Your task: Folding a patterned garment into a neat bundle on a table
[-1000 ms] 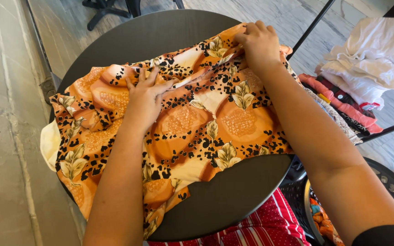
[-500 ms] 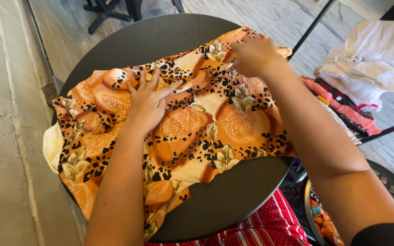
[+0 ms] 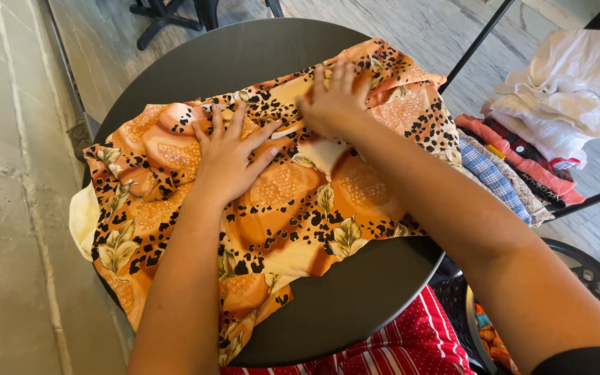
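An orange garment (image 3: 300,208) with black spots and cream leaf prints lies spread over a round dark table (image 3: 230,62). My left hand (image 3: 229,156) rests flat on it near its middle left, fingers spread. My right hand (image 3: 333,101) presses on the cloth near the far edge, fingers together and bent over a fold; whether it pinches the fabric is unclear. A pale yellow lining (image 3: 83,219) shows at the garment's left edge.
A stack of folded clothes (image 3: 515,163) sits to the right, with white cloth (image 3: 571,83) on top. Red striped fabric (image 3: 390,347) is at the bottom. A black mesh chair edge (image 3: 592,278) is at lower right. Chair legs (image 3: 168,14) stand beyond the table on the tiled floor.
My right hand has slid left along the far edge of the garment, toward my left hand. The left hand has stayed pressed flat on the cloth.
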